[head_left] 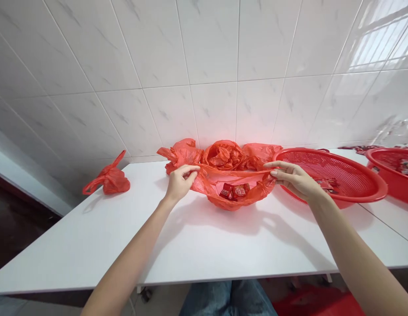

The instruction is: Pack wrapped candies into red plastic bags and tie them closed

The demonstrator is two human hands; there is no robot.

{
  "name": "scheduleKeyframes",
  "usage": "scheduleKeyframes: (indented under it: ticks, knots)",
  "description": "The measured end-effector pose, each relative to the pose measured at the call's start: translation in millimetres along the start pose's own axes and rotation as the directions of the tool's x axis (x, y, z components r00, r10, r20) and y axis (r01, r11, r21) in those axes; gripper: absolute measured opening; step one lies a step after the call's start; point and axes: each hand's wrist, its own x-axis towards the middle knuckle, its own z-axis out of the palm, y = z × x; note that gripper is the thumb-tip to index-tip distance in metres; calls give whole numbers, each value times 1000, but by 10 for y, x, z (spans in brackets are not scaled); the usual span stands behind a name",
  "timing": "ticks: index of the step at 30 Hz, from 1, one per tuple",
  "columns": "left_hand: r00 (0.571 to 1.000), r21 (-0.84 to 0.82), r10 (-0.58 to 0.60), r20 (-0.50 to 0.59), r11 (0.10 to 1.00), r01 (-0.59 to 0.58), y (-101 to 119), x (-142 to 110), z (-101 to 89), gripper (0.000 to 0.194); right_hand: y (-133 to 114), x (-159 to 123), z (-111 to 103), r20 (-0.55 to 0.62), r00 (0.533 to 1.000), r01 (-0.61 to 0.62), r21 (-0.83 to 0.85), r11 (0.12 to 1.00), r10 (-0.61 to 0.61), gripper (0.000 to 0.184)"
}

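Observation:
My left hand [180,183] pinches the near rim of a red plastic bag [232,202] lying open on the white table [204,245]. My right hand [292,177] grips the bag's opposite side, stretching the mouth wide between both hands. Inside the bag lie several small red packets [232,191], perhaps sweets. Behind it, more red plastic bags [223,154] sit bunched against the wall.
A red mesh basket [325,173] holding red packets sits just beyond my right hand, and a second red basket [393,175] stands farther right. A knotted red bag [110,178] lies at the table's left. A tiled wall [210,52] backs the table.

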Motion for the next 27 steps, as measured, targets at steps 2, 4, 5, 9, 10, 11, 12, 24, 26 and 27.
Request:
scheduleKeyframes:
  ticks: [2,4,5,9,10,11,12,24,26,27]
  knots:
    - [998,17,34,-47,999,-34,126,49,-65,22,71,26,63,9,1000,-13,90,996,12,42]
    - [995,16,70,-73,998,-69,262,41,-69,21,173,50,142,15,1000,-29,151,988,27,40]
    - [994,-7,84,-64,996,-85,333,18,-46,20,224,60,186,13,999,-38,173,984,36,39]
    - [978,-182,129,166,978,-99,600,-158,194,18,355,94,355,3,998,-67,209,976,68,39]
    - [957,-202,137,256,976,-86,653,-209,280,19,365,101,388,3,998,-67,209,976,68,39]
    - [929,-206,140,342,976,-72,696,-255,371,22,367,106,417,5,998,-65,208,976,65,39]
    - [898,-197,141,416,979,-62,729,-291,462,29,363,109,440,9,998,-62,212,975,62,39]
    - [935,-269,268,230,941,-204,1146,337,465,15,289,6,303,-202,979,52,189,981,-13,39]
    - [857,-197,313,409,948,-252,1158,281,517,18,290,24,339,-185,982,65,186,980,-30,40]
    - [798,-147,322,509,946,-289,1135,224,568,23,295,33,365,-173,984,63,189,980,-30,40]
